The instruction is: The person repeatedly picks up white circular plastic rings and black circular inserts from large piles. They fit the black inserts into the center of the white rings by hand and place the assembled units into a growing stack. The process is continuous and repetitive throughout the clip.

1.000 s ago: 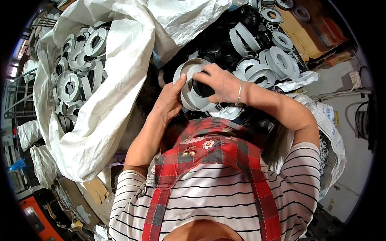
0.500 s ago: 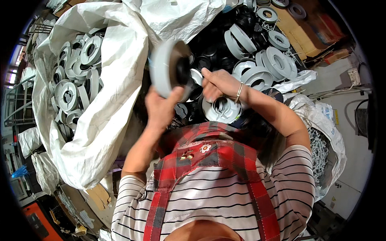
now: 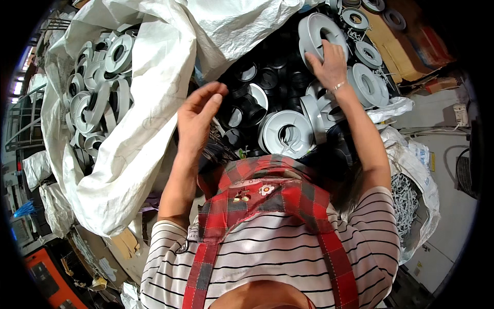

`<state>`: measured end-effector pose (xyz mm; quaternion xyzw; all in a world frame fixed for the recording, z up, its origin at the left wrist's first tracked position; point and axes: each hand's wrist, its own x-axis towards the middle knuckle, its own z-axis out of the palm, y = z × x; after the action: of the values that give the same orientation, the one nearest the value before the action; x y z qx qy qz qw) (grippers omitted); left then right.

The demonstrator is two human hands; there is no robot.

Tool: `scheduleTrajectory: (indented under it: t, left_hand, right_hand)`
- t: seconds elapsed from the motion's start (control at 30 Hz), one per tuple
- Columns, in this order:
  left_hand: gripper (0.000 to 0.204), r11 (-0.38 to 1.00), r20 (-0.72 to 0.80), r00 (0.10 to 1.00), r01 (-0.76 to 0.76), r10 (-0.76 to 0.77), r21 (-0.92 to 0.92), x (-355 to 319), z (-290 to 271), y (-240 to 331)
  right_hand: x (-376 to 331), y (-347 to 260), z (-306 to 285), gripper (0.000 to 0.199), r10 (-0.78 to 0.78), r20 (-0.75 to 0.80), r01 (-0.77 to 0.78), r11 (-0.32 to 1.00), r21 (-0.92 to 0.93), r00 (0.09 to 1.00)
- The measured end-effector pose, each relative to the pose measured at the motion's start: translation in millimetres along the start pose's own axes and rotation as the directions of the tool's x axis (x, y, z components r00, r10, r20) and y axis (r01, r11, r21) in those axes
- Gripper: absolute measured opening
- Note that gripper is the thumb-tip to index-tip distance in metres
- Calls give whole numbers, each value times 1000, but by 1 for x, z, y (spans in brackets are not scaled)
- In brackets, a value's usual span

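Observation:
My right hand (image 3: 330, 67) reaches to the far right of the pile and grips a large grey plastic flanged ring (image 3: 310, 31), its fingers at the centre hole and the thumb by the near rim. My left hand (image 3: 198, 110) is empty, its fingers stretched out and apart, beside the fold of the big white woven sack (image 3: 159, 77). Between my hands, just beyond my apron, lies another grey flanged ring (image 3: 303, 135). Black plastic round parts (image 3: 268, 78) fill the dark heap around it.
Inside the sack on the left sit several grey rings (image 3: 119, 54). More grey rings (image 3: 370, 85) lie on the right by a cardboard sheet (image 3: 383, 49). A smaller white bag (image 3: 429, 206) at the right holds grey plastic scraps (image 3: 404, 206).
My left hand has let go of its grey ring, and another ring now shows in the sack. My right hand has moved up and right from the middle onto a grey ring.

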<state>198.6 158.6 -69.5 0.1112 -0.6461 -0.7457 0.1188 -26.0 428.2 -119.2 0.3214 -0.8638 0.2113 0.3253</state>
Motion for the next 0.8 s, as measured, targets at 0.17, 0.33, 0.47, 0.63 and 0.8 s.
scheduleTrajectory:
  t: [0.17, 0.33, 0.47, 0.63, 0.8]
  left_hand:
    - [52, 872, -31, 972, 193, -231, -449, 13, 23, -79]
    - [34, 785, -18, 890, 392, -455, -481, -4, 1, -80]
    - [23, 877, -175, 906, 301, -385, -373, -13, -28, -95]
    - [30, 916, -260, 916, 208, -305, -342, -22, -24, -70]
    - [40, 858, -68, 946, 254, -315, -445, -13, 10, -64]
  right_hand:
    - [-1, -78, -39, 51, 170, 737, -754, 67, 653, 654]
    - [-2, -66, 62, 47, 302, 706, -638, 721, 271, 640]
    - [-26, -46, 135, 35, 391, 775, -456, 877, -150, 497]
    - [-11, -58, 112, 22, 359, 760, -364, 915, -173, 542]
    - [-1, -73, 30, 24, 143, 636, -399, 873, 280, 758]
